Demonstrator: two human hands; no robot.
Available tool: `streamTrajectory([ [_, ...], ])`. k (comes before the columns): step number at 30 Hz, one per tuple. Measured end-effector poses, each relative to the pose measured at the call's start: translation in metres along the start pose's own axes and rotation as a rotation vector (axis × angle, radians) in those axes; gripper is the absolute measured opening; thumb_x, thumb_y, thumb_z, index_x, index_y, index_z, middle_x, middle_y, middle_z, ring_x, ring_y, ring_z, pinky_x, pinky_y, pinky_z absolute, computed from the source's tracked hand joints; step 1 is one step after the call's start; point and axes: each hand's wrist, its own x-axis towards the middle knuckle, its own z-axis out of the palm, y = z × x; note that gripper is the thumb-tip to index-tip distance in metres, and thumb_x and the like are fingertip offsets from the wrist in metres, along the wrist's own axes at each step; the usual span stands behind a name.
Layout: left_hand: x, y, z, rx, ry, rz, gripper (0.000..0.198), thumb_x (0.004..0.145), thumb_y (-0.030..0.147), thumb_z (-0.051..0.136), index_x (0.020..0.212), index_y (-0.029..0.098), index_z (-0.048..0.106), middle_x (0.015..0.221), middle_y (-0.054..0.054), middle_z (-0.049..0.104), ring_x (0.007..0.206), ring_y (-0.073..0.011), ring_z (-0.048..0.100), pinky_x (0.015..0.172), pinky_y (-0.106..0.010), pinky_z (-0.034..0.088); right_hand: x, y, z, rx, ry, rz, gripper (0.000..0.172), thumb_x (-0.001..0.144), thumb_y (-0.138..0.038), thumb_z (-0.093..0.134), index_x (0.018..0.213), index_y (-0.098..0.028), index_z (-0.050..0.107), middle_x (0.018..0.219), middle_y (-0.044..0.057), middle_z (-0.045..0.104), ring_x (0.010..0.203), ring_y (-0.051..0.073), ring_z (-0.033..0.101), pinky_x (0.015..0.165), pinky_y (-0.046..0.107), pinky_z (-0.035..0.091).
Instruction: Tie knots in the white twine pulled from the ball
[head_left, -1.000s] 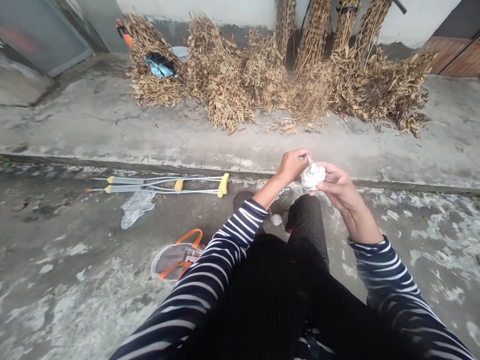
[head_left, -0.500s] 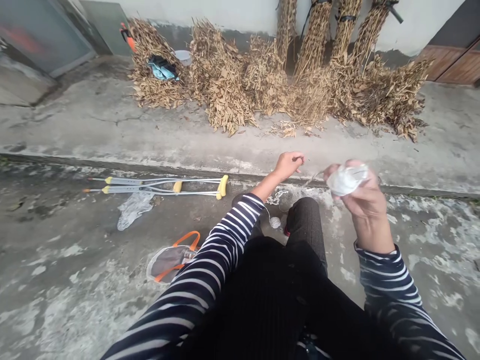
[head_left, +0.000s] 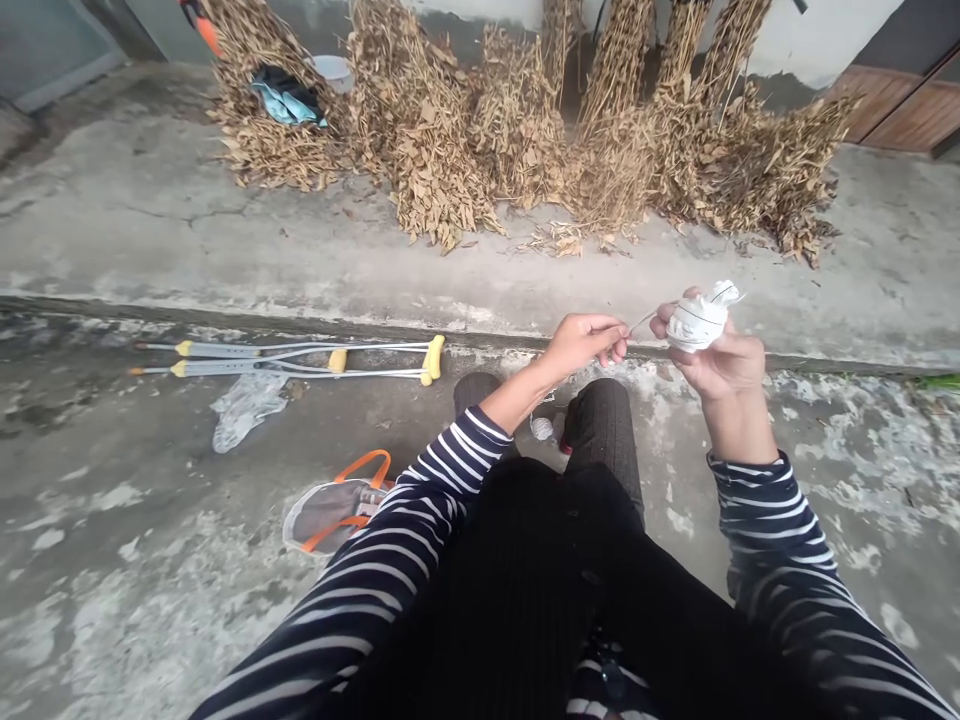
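My right hand [head_left: 727,368] is raised with its fingers wrapped around a white bundle [head_left: 697,322]. Thin dark lines of thread cross the bundle, and its top end sticks up crumpled. Just to the left, my left hand [head_left: 583,342] pinches a thin string [head_left: 642,322] between thumb and fingers. That string runs across the short gap to the bundle. Below, on the ground between my knees, lies a small white ball of string [head_left: 541,428], partly hidden by my left forearm and leg.
Crutches [head_left: 300,362] lie left of my legs beside a crumpled clear plastic bag [head_left: 247,408]. A grey mesh bag with orange handles [head_left: 326,512] rests nearer. Beyond a low concrete step [head_left: 300,265], dried plant stalks [head_left: 442,150] lean on the wall.
My left hand has moved slightly right and down, closer to the bundle. My right hand has turned the bundle more upright. The whole view has shifted a little.
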Motion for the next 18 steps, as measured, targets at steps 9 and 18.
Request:
streamTrajectory([
  [9,-0.028,-0.007,-0.039,0.049,0.089,-0.182,0.026,0.089,0.035,0.072,0.078,0.011,0.07,0.066,-0.003,0.069,0.056,-0.01,0.064,0.054,-0.021,0.051,-0.002,-0.012,-0.004,-0.104,0.098,-0.139,0.053,0.049,-0.052,0.097,0.086,-0.025,0.071,0.103,0.015,0.072,0.108,0.035,0.069,0.06,0.038,0.058],
  [18,-0.078,-0.01,-0.112,0.492,-0.132,-0.441,0.031,0.089,0.038,0.078,0.069,0.015,0.072,0.061,-0.001,0.067,0.058,-0.0113,0.057,0.064,-0.028,0.048,-0.005,-0.047,-0.056,-0.002,0.196,-0.308,0.045,0.052,-0.033,0.1,0.091,-0.026,0.079,0.098,0.01,0.075,0.087,0.015,0.068,0.051,0.018,0.042],
])
